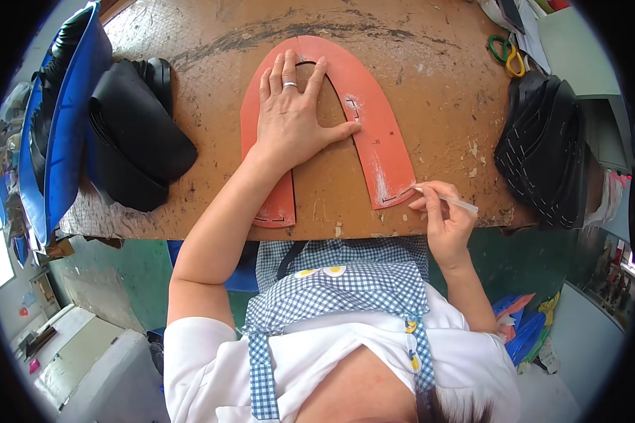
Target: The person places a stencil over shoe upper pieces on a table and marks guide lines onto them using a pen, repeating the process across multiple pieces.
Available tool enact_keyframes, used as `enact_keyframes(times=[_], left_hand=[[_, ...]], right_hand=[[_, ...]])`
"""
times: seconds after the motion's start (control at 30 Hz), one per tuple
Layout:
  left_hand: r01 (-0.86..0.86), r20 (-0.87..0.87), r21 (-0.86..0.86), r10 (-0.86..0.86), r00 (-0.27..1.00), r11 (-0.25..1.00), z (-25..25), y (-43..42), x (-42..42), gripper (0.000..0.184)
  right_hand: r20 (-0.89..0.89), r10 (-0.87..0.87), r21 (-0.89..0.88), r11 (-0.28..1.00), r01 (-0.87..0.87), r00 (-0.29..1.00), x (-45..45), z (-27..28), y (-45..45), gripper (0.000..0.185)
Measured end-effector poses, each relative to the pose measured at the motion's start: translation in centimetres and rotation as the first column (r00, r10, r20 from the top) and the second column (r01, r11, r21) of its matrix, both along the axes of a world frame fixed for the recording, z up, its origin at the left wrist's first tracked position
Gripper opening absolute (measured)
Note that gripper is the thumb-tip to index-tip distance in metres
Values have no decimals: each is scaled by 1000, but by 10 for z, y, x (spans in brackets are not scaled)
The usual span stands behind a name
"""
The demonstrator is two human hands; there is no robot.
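Observation:
A red U-shaped template [384,134] lies on the brown worktable [212,56], its curved end away from me and its two legs toward me. My left hand [289,120], with a ring on one finger, presses flat on the template with fingers spread; the thumb reaches across the gap to the right leg. In my right hand [444,211] is a thin whitish pen [460,204], its tip at the lower outer corner of the right leg. Short dark slots and whitish marks show on the template. A black edge is visible along its inner curve.
Black folded pieces [137,134] lie at the left beside a blue tray [63,134] with black items. On the right is a stack of black pieces with white stitch-like marks [543,148], below green-and-yellow-handled scissors [515,62]. Coloured bags [525,328] are on the lower right.

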State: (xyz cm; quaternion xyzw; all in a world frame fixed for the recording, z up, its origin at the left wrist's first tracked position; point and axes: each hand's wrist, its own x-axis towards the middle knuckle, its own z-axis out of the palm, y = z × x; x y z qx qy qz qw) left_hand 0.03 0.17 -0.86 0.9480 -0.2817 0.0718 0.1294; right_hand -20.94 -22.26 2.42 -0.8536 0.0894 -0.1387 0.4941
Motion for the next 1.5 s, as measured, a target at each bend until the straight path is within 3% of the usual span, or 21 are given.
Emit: enact_keyframes(times=[0.2,0.3,0.47,0.63,0.8,0.9,1.0,1.03,1.13,1.33,1.5], left_hand=[[7,-7,-4,-7,1000,1000,0,0,0,115],[6,-18,5,-6,1000,1000,4,-1,0,116],[3,-19,-60,-4,1000,998,5,0,0,117],[-10,-13,-147,8,1000,989,-1,0,0,130],[13,9,-266,-11,1000,964,-2,2,2,134],[-53,-219,-602,-101,971,797,3,13,8,114],[-93,-212,-423,1,977,901,20,34,0,91],[-125,-211,-410,39,977,903,23,40,-10,72],[-235,-218,-214,188,958,948,33,51,-42,67],[-396,-230,-230,345,910,889,32,43,-64,59],[-392,-196,-230,352,915,891,25,43,-67,54]], right_hand=[[-64,78,-78,993,-83,995,5,13,-8,8],[6,137,14,990,-138,990,35,17,-15,10],[230,259,-208,955,-212,938,143,10,7,13],[258,385,-227,916,-332,886,235,-25,30,16],[209,355,-468,855,-225,911,252,-30,48,15],[216,339,-488,850,-199,916,257,-36,54,16],[215,343,-479,853,-207,914,259,-34,54,16],[221,344,-478,854,-206,912,258,-34,54,17],[216,348,-487,848,-208,912,257,-37,53,16],[213,365,-513,831,-214,906,258,-37,51,16],[197,362,-513,830,-218,911,258,-36,51,16]])
